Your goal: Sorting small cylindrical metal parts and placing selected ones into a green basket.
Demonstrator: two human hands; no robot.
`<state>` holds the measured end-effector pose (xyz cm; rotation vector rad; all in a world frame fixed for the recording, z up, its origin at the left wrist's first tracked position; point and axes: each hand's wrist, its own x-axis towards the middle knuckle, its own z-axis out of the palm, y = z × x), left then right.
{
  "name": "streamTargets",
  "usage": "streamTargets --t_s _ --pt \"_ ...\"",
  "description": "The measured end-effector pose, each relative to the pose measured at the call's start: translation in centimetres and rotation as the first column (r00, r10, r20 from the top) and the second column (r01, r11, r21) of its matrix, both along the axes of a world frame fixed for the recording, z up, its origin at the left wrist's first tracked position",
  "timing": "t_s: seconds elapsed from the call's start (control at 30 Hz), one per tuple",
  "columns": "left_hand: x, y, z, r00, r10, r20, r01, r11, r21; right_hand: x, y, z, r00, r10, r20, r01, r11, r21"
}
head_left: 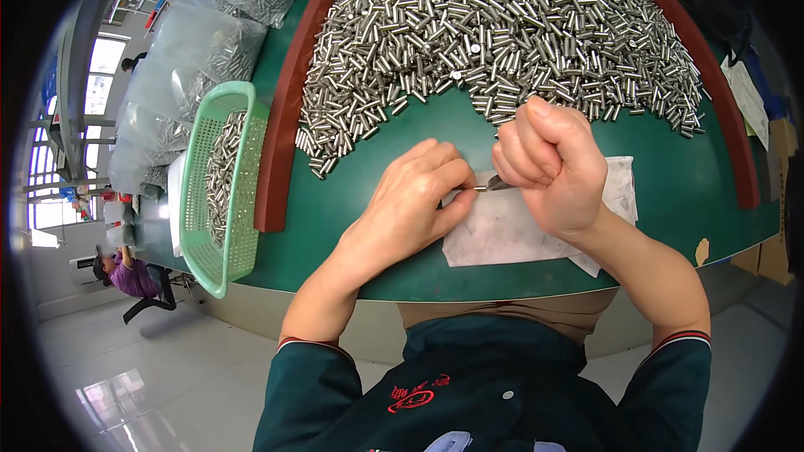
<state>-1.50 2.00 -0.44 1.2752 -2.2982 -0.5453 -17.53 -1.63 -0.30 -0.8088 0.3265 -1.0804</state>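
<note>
My left hand [406, 201] pinches a small metal pin [480, 189] between thumb and forefinger, over a sheet of smudged white paper [494, 230]. Beside it, my right hand [557, 167] is closed in a fist around a dark tool [498, 182]. Only the narrow end of that tool shows, close to the pin's end; the fist hides the rest, so its kind cannot be made out. Beyond both hands spreads a large heap of short shiny metal pins [502, 25] on the green tabletop [368, 264].
A red-brown frame [285, 134] borders the heap. Left of it stands a green perforated basket [239, 255] holding more pins. Clear plastic bags [197, 46] of pins line the far left. Papers [745, 96] lie at the right edge. A seated person [138, 276] is at the far left.
</note>
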Motion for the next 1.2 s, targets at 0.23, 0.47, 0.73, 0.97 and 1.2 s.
streamTargets --t_s 0.23,0.47,0.73,0.97,1.2 --pt "-0.1 -0.1 -0.1 1.0 0.004 0.005 -0.004 1.0 0.016 0.1 0.1 -0.1 1.0 0.011 -0.018 -0.011 1.0 0.025" --pt "-0.2 0.0 0.0 1.0 0.017 -0.025 -0.016 0.999 0.051 -0.1 0.3 -0.2 0.999 0.045 -0.011 -0.044 0.998 0.048" --pt "-0.2 -0.1 -0.3 0.997 0.026 -0.069 -0.021 0.997 0.076 0.5 1.2 -0.3 0.99 -0.039 -0.135 0.03 0.997 -0.068" --pt "-0.5 0.0 -0.1 0.995 0.054 -0.086 -0.05 0.997 0.054 0.1 1.4 -0.8 0.98 -0.032 -0.196 -0.035 0.943 -0.33" --pt "-0.7 0.1 0.0 0.997 0.071 -0.027 -0.068 0.994 0.082 0.3 0.5 -1.4 0.987 -0.005 -0.16 -0.017 0.991 -0.135"
